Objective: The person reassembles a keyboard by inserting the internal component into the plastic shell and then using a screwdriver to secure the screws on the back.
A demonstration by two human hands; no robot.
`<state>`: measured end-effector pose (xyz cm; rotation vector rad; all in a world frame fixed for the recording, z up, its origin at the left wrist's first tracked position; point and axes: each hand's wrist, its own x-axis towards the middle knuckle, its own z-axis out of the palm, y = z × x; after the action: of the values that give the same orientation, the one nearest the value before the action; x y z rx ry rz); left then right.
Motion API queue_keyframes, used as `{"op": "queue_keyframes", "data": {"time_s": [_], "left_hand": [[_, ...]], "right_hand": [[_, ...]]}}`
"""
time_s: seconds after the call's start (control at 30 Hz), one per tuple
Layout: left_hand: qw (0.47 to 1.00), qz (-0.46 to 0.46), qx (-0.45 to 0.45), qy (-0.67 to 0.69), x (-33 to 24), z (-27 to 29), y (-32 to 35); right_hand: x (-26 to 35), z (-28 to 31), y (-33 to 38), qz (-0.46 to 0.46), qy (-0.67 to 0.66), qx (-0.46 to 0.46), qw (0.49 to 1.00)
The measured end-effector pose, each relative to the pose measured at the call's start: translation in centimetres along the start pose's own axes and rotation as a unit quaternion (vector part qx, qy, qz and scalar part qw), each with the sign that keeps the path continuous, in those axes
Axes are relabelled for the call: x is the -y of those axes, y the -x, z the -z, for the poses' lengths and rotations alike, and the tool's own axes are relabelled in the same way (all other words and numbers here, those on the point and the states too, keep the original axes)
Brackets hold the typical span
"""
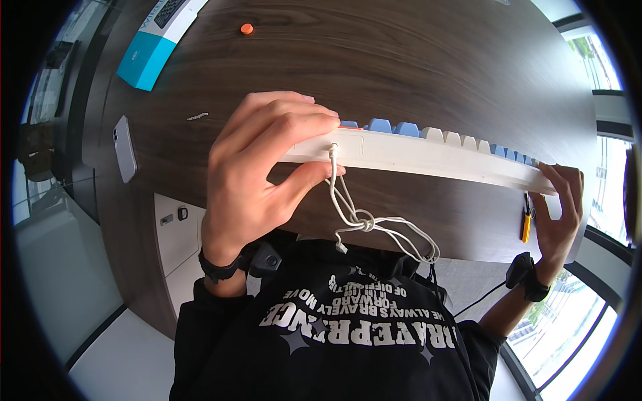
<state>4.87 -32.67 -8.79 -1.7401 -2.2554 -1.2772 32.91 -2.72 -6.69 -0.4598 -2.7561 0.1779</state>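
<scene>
Cream-white plastic keyboard (428, 157) with blue, cream and one orange key; white knotted cable (364, 220); dark brown wood-grain bench (401, 60); teal-and-white box (157, 40) far left.

The keyboard (428, 155) is held up over the near edge of the brown table (414, 60), so it blocks the way along that edge. The left hand (257, 170) grips one end and the right hand (558, 214) grips the other — both ends are taken. A white cord (364, 220) hangs from the keyboard in a knotted loop, right in the gap between the hands — easy to snag. Past the keyboard the table is wide and open, with just a small orange cap (247, 29) far off and a blue-and-white box (157, 40) at the far left corner. A phone (125, 148) lies near the left edge.
</scene>
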Motion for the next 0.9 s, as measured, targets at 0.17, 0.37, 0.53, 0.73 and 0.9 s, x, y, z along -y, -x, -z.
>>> {"op": "queue_keyframes", "data": {"time_s": [0.17, 0.37, 0.53, 0.73, 0.9], "left_hand": [[1.000, 0.008, 0.000, 0.015, -0.1, -0.5, -0.4], [1.000, 0.013, -0.008, 0.008, -0.8, -0.7, -0.5], [0.999, 0.018, -0.020, 0.026, -1.2, -0.8, -1.2], [0.999, 0.038, -0.001, 0.002, -2.3, -0.5, -1.4], [0.996, 0.086, -0.028, 0.003, -2.4, -1.2, -0.3]], "right_hand": [[3.5, 1.4, -1.3, 0.049, 0.094, -0.016, 0.994], [10.7, -1.6, -3.9, 0.231, -0.052, -0.112, 0.965], [17.4, -5.6, -7.3, 0.277, -0.150, -0.182, 0.931], [18.1, -8.3, -8.3, 0.283, -0.242, -0.244, 0.895], [18.7, -8.9, -9.0, 0.278, -0.297, -0.308, 0.860]]}}
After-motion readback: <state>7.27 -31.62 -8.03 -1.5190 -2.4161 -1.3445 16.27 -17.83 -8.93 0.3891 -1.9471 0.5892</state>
